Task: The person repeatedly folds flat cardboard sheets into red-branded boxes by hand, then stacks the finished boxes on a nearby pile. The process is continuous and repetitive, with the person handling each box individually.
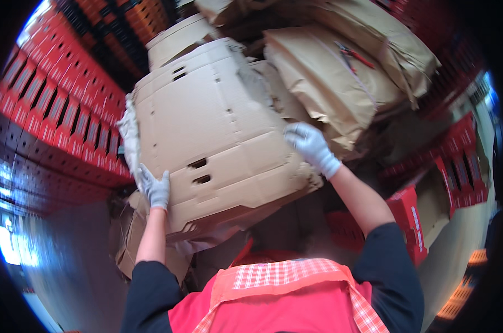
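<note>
A stack of flattened brown cardboard (pixel 207 122) with punched slots lies in front of me, its long side running away from me. My left hand (pixel 155 188), in a pale work glove, rests at the near part of its left edge, thumb apart from the stretched fingers. At the right edge, my right hand (pixel 311 145), also gloved, has its fingers bent over the cardboard; its thumb is hidden. Beyond the right hand lies a large brown paper-wrapped bundle (pixel 323 77). Red-handled pliers (pixel 354 56) rest on top of that bundle.
Rows of red boxes (pixel 57 111) stand stacked along the left. Open red boxes (pixel 410 219) sit to the right, near my elbow. Orange and black crates (pixel 115 28) rise at the far left. Crumpled brown cardboard (pixel 130 225) lies below my left hand.
</note>
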Motion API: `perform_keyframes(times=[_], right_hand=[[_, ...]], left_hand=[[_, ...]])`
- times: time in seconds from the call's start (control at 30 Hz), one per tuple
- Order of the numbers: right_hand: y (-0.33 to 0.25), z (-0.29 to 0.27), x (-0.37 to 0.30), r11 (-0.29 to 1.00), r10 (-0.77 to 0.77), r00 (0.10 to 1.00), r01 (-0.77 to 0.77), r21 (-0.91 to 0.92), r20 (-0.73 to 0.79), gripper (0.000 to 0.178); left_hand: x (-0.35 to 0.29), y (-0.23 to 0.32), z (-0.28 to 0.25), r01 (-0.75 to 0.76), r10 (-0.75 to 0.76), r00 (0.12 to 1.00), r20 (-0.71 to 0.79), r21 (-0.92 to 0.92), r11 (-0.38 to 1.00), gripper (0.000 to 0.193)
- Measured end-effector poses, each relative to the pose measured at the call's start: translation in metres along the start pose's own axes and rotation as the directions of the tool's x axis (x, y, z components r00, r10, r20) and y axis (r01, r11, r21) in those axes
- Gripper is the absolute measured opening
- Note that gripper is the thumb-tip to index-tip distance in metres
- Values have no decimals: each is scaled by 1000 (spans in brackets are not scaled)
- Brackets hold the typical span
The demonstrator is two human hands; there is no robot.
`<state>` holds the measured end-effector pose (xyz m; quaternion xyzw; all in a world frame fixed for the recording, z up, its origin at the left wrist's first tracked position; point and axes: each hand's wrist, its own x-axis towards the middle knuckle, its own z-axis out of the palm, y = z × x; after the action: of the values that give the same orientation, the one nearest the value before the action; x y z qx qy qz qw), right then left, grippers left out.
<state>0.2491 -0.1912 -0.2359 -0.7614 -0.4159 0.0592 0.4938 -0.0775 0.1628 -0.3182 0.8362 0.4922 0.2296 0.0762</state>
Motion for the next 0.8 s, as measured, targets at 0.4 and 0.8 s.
perform_keyframes(times=[0.4,0.8], right_hand=[[16,101,108,777,449,893,-405,-482,-27,96],[-15,83,64,933,256,943,-298,200,214,65]], left_hand=[[100,-88,15,214,-63,966,252,-639,739,65],[9,39,-10,344,65,913,404,-844,412,60]])
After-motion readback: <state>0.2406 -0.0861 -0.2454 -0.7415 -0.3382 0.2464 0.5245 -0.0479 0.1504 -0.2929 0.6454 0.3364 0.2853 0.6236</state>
